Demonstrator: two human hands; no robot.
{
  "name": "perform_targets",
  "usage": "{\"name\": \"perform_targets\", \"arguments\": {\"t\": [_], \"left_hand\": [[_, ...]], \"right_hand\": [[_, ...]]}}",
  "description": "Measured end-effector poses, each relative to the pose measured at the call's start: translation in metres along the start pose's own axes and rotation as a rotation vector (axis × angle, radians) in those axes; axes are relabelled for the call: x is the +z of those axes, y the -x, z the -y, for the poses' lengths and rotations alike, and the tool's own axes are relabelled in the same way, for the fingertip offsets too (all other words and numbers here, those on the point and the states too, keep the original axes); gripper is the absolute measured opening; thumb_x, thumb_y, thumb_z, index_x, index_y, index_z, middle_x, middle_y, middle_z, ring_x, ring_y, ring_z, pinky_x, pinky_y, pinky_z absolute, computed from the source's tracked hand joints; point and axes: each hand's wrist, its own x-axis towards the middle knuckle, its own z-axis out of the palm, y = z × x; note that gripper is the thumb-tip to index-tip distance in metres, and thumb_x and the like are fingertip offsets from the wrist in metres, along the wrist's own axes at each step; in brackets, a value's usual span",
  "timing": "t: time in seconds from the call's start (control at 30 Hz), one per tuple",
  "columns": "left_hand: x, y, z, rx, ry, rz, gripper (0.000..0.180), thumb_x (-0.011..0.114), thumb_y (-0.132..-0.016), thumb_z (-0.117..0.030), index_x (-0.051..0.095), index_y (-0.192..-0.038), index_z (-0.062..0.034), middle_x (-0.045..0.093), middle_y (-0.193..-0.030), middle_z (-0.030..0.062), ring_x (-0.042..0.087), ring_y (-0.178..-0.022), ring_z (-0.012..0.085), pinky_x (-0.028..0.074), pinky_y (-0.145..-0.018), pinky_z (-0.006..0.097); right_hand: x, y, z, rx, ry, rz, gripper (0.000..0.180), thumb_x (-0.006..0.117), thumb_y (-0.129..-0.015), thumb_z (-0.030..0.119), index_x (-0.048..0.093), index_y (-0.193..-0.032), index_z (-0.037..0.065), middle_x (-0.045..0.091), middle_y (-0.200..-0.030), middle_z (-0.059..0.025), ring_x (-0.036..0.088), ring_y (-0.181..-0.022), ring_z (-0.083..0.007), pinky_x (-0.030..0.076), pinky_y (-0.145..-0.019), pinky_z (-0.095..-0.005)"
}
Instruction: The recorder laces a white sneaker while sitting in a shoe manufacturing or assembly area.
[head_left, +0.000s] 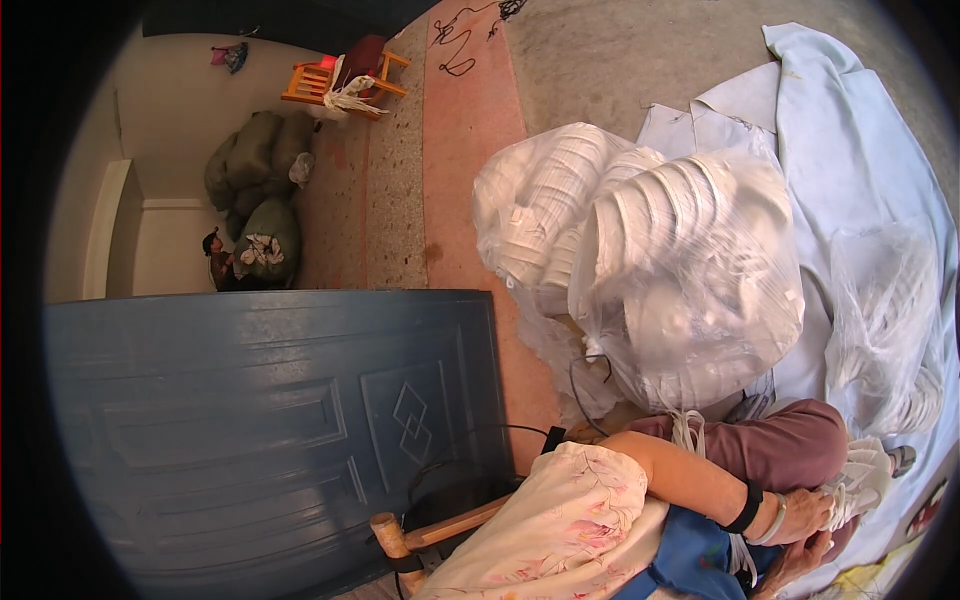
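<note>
My left hand (808,510), with a black wrist band and a pale bangle, is closed on a bunched white plastic bag neck (858,480) at the lower right. My right hand (800,565) lies just beneath it, mostly hidden, and its grip cannot be made out. Above them stands a large clear plastic bag of stacked white plates (690,290), with a second similar bag (545,210) leaning behind it on the left. A maroon-clad limb (790,445) crosses between the bags and my hands.
A blue panelled door (270,430) lies flat on the left. A wooden mallet (392,535) and a black cable (440,475) rest at its near edge. A pale blue sheet (860,150) covers the floor on the right. Green sacks (255,190) and an orange chair (340,80) stand far off.
</note>
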Motion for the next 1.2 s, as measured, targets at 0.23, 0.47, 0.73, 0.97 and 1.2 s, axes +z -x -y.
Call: {"name": "perform_targets", "arguments": {"t": [0.23, 0.47, 0.73, 0.97, 1.2], "left_hand": [[0.019, -0.016, 0.004, -0.013, 0.039, 0.127, 0.033, 0.063, -0.072, -0.015, 0.058, -0.098, 0.0035, 0.055, -0.100, 0.0155, 0.057, -0.095, 0.0268, 0.048, -0.078, 0.034], [0.011, -0.017, 0.008, -0.013, 0.093, 0.124, 0.042, 0.068, -0.066, -0.014, 0.056, -0.102, 0.0054, 0.054, -0.102, 0.0169, 0.056, -0.096, 0.0285, 0.047, -0.081, 0.035], [0.002, -0.028, 0.015, -0.028, 0.219, 0.223, 0.062, 0.073, -0.056, -0.018, 0.052, -0.106, 0.0140, 0.054, -0.104, 0.0254, 0.057, -0.094, 0.0349, 0.047, -0.084, 0.039], [-0.002, -0.033, 0.017, -0.042, 0.275, 0.221, 0.068, 0.076, -0.057, -0.018, 0.046, -0.111, 0.0120, 0.050, -0.108, 0.0259, 0.060, -0.089, 0.0341, 0.049, -0.081, 0.037], [0.000, -0.032, 0.013, -0.012, 0.245, 0.279, 0.065, 0.073, -0.064, -0.021, 0.048, -0.113, 0.0136, 0.048, -0.112, 0.0273, 0.062, -0.091, 0.0335, 0.050, -0.082, 0.036]], "right_hand": [[-0.012, 0.000, 0.001, -0.103, 0.106, 0.010, 0.027, 0.052, -0.097, 0.019, 0.058, -0.113, -0.002, 0.060, -0.092, -0.0090, 0.055, -0.080, -0.0178, 0.046, -0.072, -0.0284], [-0.016, 0.004, 0.068, -0.212, 0.246, -0.037, 0.025, 0.066, -0.089, 0.023, 0.070, -0.097, 0.000, 0.069, -0.086, -0.0183, 0.062, -0.074, -0.0308, 0.051, -0.072, -0.0390], [-0.063, 0.003, 0.035, -0.517, 0.519, 0.338, 0.028, 0.065, -0.089, 0.025, 0.067, -0.089, -0.002, 0.064, -0.078, -0.0187, 0.057, -0.067, -0.0313, 0.047, -0.064, -0.0406], [-0.087, 0.007, 0.060, 0.157, 0.438, 0.322, 0.040, 0.057, -0.093, 0.034, 0.064, -0.100, -0.005, 0.064, -0.091, -0.0243, 0.059, -0.080, -0.0349, 0.047, -0.075, -0.0430], [-0.075, -0.004, 0.056, 0.108, 0.426, 0.324, 0.041, 0.057, -0.093, 0.034, 0.064, -0.102, -0.005, 0.063, -0.094, -0.0247, 0.058, -0.083, -0.0355, 0.046, -0.077, -0.0433]]}}
